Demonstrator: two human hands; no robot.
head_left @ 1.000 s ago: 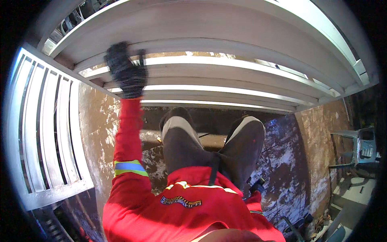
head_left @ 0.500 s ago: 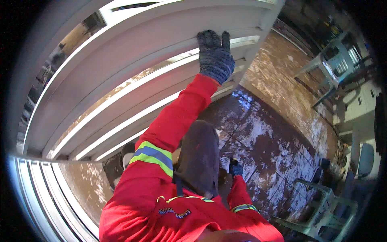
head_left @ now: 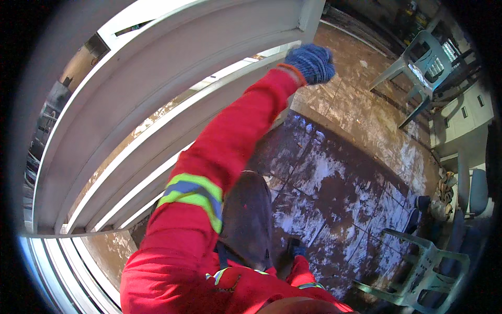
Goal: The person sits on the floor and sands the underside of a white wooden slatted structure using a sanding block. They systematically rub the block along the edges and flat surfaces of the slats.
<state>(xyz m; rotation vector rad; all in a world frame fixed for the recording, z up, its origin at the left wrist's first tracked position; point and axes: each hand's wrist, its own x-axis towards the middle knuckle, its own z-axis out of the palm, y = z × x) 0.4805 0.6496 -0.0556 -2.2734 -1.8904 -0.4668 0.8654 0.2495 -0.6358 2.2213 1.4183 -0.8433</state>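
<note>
My left hand (head_left: 310, 64), in a blue-grey knitted glove with an orange cuff, is at the outer edge of a white slatted door (head_left: 209, 52). Its fingers are curled and seem wrapped over that edge; their tips are hidden. The door has wide louvre-like slats with gaps between them. Low down by my leg is my right hand (head_left: 298, 250), small in view and also gloved. It looks closed around something dark that I cannot make out.
The tiled floor (head_left: 334, 193) is streaked with brown mud and wet patches. One green plastic chair (head_left: 429, 57) stands at the far right, another chair (head_left: 423, 277) at the lower right. Pale furniture (head_left: 463, 112) lies along the right side. A second slatted panel (head_left: 63, 272) is at the lower left.
My left hand has slid right from lying on a slat to the door's outer edge, and its fingers have curled. My right hand has moved slightly down and left in view.
</note>
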